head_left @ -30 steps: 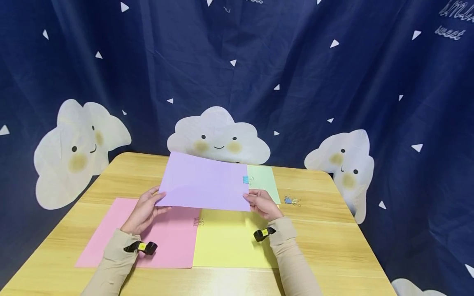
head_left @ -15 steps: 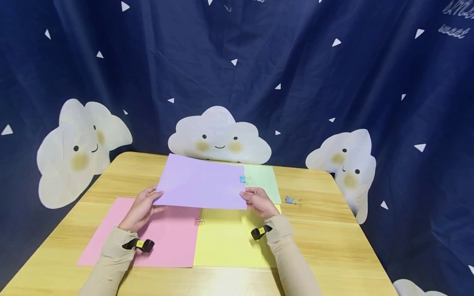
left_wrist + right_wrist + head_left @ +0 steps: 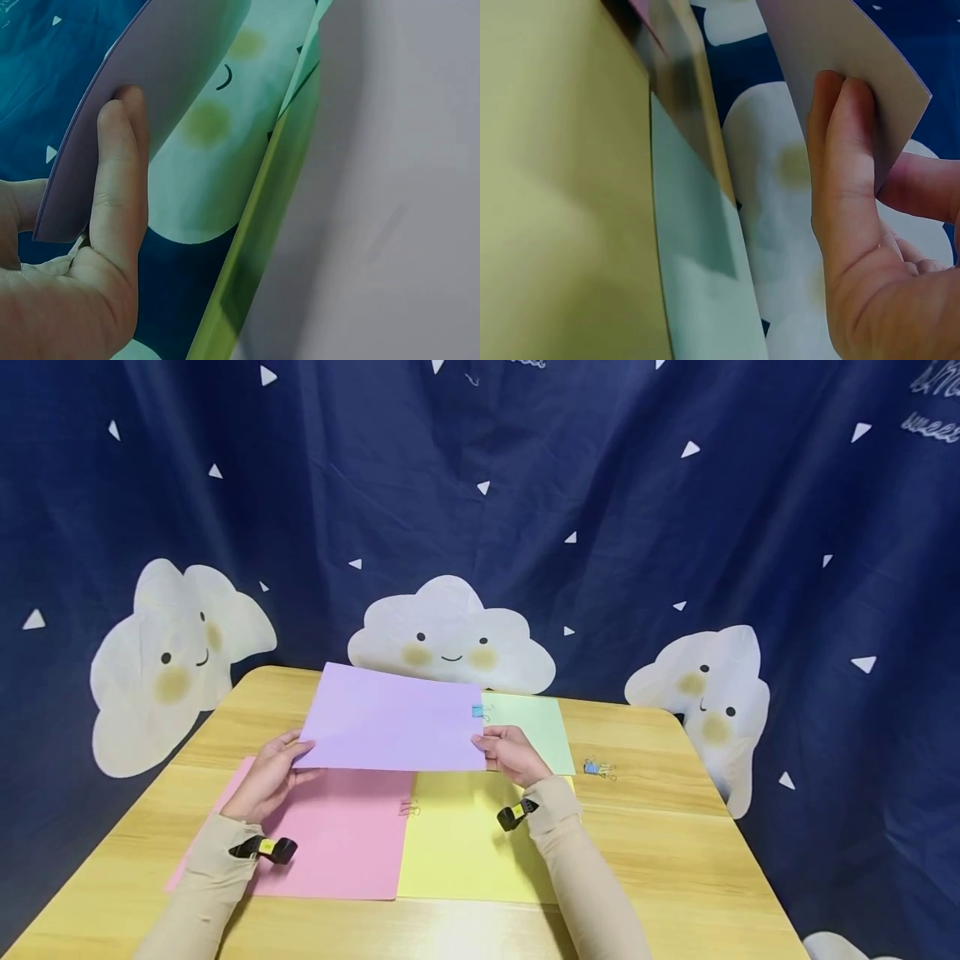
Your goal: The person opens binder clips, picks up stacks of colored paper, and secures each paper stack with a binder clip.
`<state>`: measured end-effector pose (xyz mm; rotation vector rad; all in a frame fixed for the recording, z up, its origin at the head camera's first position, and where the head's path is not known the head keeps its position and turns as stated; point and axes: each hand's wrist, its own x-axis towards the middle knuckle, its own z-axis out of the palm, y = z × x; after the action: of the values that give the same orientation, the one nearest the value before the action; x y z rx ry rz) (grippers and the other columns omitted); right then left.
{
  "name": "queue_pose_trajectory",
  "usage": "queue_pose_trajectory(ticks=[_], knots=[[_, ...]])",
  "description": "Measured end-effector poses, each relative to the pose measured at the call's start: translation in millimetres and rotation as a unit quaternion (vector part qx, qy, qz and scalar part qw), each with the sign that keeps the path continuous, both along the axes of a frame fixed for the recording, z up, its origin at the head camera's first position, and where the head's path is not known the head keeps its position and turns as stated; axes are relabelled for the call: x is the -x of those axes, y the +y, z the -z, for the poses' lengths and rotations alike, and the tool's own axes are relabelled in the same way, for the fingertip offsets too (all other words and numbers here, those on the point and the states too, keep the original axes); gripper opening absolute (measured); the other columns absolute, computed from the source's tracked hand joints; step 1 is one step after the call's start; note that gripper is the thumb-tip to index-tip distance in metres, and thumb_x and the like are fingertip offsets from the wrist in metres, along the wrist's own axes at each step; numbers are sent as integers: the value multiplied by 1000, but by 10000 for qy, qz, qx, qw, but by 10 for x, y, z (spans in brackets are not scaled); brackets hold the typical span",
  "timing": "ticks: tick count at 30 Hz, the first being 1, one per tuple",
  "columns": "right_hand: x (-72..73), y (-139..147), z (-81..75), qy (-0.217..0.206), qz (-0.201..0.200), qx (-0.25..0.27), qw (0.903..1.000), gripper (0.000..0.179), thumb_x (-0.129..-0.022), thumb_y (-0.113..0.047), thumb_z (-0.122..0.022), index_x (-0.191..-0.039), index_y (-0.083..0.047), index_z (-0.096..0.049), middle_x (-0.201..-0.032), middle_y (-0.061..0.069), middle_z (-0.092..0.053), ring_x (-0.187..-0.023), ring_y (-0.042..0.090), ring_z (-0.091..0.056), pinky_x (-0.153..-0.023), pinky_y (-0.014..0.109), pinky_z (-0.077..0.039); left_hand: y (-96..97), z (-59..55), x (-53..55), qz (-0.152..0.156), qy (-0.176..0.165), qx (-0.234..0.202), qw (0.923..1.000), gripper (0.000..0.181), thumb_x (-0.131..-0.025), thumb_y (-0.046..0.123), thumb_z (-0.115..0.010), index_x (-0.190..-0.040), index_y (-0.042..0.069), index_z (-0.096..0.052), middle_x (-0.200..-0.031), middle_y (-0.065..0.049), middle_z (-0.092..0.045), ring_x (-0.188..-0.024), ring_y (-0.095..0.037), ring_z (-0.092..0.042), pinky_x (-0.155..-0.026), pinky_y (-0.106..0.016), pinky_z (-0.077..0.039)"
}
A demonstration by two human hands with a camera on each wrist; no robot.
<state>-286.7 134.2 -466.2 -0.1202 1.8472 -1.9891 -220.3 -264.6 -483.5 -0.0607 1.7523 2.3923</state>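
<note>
Both hands hold up a purple sheet of paper [image 3: 393, 718], tilted above the table. At its near left corner my left hand [image 3: 262, 777] pinches it, thumb on top and fingers beneath; the left wrist view shows those fingers [image 3: 120, 172] straight along the underside. My right hand [image 3: 516, 755] pinches the near right corner the same way, fingers [image 3: 851, 142] against the paper's underside. A blue binder clip [image 3: 477, 711] sits on the sheet's right edge, just beyond the right hand. Below lie pink paper [image 3: 337, 852] and yellow paper [image 3: 476, 852].
Green paper [image 3: 540, 727] lies at the back, partly hidden by the purple sheet. A pink binder clip [image 3: 408, 808] is at the pink paper's right edge. Blue and yellowish binder clips [image 3: 598, 768] lie on the wooden table [image 3: 660, 860] at right. A dark blue curtain [image 3: 600, 485] hangs behind.
Both hands have carried the purple sheet a little to the left and slightly up, with the blue clip still on it. The head view has shifted slightly. The papers on the table stay put.
</note>
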Motion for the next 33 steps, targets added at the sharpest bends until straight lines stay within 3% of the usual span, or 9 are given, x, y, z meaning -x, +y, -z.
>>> queue_pose_trajectory(ticks=[2, 9, 11, 17, 22, 26, 30, 33], knots=[[11, -35, -24, -54, -29, 30, 10000, 18, -103, -2, -57, -86, -8, -57, -77, -3, -66, -67, 6, -61, -63, 21, -58, -28, -18, -15, 7, 17, -59, 10000, 26, -110, 12, -48, -135, 8, -40, -103, 10, -73, -93, -6, -75, -88, -29, -64], [28, -115, -76, 97, -95, -94, 9999, 41, -103, -4, -59, -70, -12, -36, -67, -3, -46, -57, 10, -36, -54, 22, -34, -117, -50, -29, -44, 59, -212, 9997, 27, -110, 10, -48, -135, 7, -39, -103, 7, -75, -92, -9, -77, -86, -30, -65], [37, -142, -77, 84, -93, -116, 9999, 40, -103, -4, -59, -71, -11, -37, -68, -3, -46, -57, 11, -35, -54, 22, -33, -140, -53, -26, -71, 67, -220, 9997, 26, -109, 9, -48, -134, 8, -40, -103, 8, -75, -92, -9, -77, -86, -30, -65], [61, -239, -97, -8, -120, -94, 9999, 23, -103, -3, -60, -82, -8, -53, -75, -1, -58, -62, 9, -50, -57, 21, -46, -214, -60, -14, -83, 130, -149, 9998, 20, -109, 8, -48, -129, 11, -45, -103, 8, -73, -92, -9, -76, -87, -30, -65], [68, -314, -123, 20, -128, -126, 9998, 19, -102, -2, -59, -84, -6, -55, -75, -1, -61, -63, 8, -56, -58, 20, -52, -281, -72, 12, -94, 120, -74, 9999, 24, -109, 10, -49, -132, 9, -41, -103, 9, -74, -91, -9, -76, -87, -30, -65], [87, -377, -137, 17, -116, -137, 9998, 7, -102, -1, -59, -97, 2, -62, -79, -1, -67, -68, 8, -65, -61, 20, -58, -335, -89, 31, -131, 116, 70, 9998, 35, -110, 11, -49, -141, 5, -35, -103, 11, -74, -92, -7, -76, -86, -28, -65], [108, -442, -153, 48, -100, -300, 9995, 17, -102, -3, -61, -113, 10, -62, -81, 0, -68, -70, 9, -66, -61, 19, -59, -388, -107, 49, -190, 68, 230, 9995, 54, -110, 12, -48, -154, -5, -21, -101, 12, -73, -92, -5, -75, -85, -26, -65], [120, -496, -170, 56, -51, -415, 9991, 18, -101, -4, -63, -113, 10, -62, -81, 1, -66, -69, 9, -64, -59, 19, -57, -431, -117, 70, -231, 80, 323, 9992, 64, -110, 12, -48, -158, -11, -11, -100, 13, -73, -92, -4, -74, -83, -26, -65]])
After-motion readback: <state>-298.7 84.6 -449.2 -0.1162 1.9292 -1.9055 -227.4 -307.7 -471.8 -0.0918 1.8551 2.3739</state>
